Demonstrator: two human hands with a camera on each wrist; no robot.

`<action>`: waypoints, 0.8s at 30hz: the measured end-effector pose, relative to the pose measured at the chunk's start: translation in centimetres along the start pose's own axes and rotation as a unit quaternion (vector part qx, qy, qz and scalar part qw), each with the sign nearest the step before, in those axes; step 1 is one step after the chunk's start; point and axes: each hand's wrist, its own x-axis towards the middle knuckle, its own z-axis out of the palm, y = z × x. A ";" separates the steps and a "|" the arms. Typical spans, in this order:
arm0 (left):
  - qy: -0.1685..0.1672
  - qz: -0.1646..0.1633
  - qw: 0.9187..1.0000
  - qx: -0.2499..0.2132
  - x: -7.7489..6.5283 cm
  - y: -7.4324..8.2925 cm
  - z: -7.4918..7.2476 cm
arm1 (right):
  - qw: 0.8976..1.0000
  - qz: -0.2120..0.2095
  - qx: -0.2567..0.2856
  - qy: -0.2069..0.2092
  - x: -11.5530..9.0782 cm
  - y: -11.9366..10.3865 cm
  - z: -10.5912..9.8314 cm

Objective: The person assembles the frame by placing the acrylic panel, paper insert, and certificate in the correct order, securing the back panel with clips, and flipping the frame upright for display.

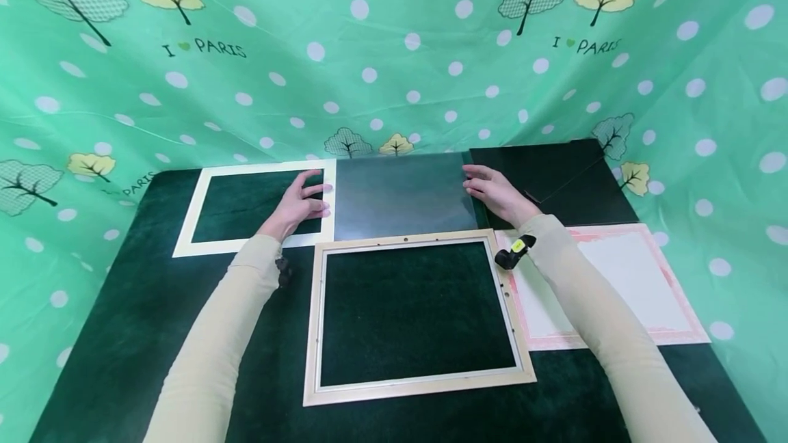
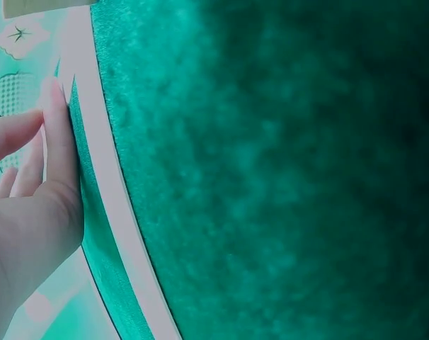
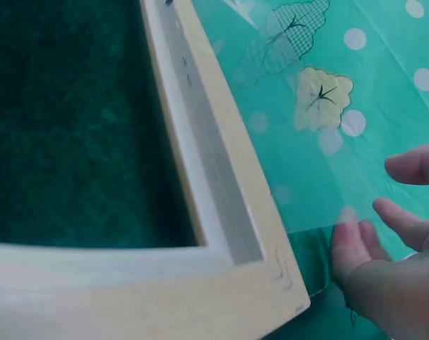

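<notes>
I see the clear sheet [image 1: 403, 197] lying flat on the counter [image 1: 271, 368], beyond the frame, with one hand at each end of it. The left hand [image 1: 295, 207] is wide, its fingers spread over the near side bar of the white mat [image 1: 212, 247], just beside the sheet's left edge; I can't tell whether the fingertips touch. The right hand [image 1: 495, 191] is wide too, thumb apart from the fingers, fingertips at the sheet's right edge. My right wrist view shows them by a corner of it, but I can't tell how firmly they press.

The mat lies just left of the sheet. To the right, past a narrow strip of dark green cloth, I have the black board [image 1: 572, 180]. Nearer me sits the pale wooden frame [image 1: 418, 387], flat, with the cloth showing through its middle. Right of that lies the pink-edged card [image 1: 628, 272], partly under the right sleeve [image 1: 609, 320]. Behind everything hangs the green dotted curtain [image 1: 382, 39].
</notes>
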 end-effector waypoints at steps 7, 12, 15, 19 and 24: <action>0.010 0.028 0.999 0.040 0.0 0.4 0.1 | 1.000 -0.015 -0.011 0.006 0.5 -0.2 -0.6; 0.020 0.043 0.998 0.038 -0.4 0.9 -0.3 | 0.999 -0.022 -0.038 -0.001 0.3 -0.2 -0.6; 0.018 0.055 0.998 0.028 -0.6 1.1 -0.5 | 0.998 -0.033 -0.051 -0.014 0.1 -0.3 -0.6; 0.011 0.062 0.998 0.017 -1.0 1.4 -0.7 | 0.997 -0.047 -0.057 -0.019 -0.1 -0.4 -0.6; -0.006 0.068 0.998 -0.002 -1.5 1.8 -0.6 | 0.994 -0.064 -0.092 -0.004 -0.6 -0.5 -0.9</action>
